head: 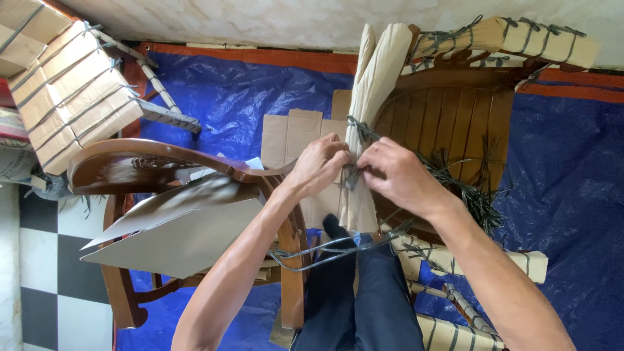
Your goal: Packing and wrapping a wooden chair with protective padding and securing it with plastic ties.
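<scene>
A blue tarp [227,97] covers the floor, with an orange strip along its far edge by the pale wall [260,19] and black-and-white floor tiles [39,260] at the left. On the tarp stands a wooden chair [448,117] with a slatted seat, its curved armrest [149,159] glossy and dark brown at the left. Parts of the chair are already bound in cardboard: a wrapped piece [513,36] at the top right and another large wrapped piece [68,91] at the top left, each tied round with dark straps. A loose flat cardboard sheet [188,227] lies over the frame beside the armrest, and a smaller flat cardboard [292,133] lies behind the hands.

In the middle, a chair part wrapped in pale paper [374,78] rises upright away from the person, just beside the slatted seat. A dark strap [356,127] is tied round it higher up. The left hand [318,166] and the right hand [396,175] meet on the wrapped part, each with fingers pinched on a dark strap tie [351,175] between them. A bundle of loose straps [468,188] lies on the seat just right of the right hand, and one long strap [325,247] curves below the wrists, above the person's dark trousers [357,299].
</scene>
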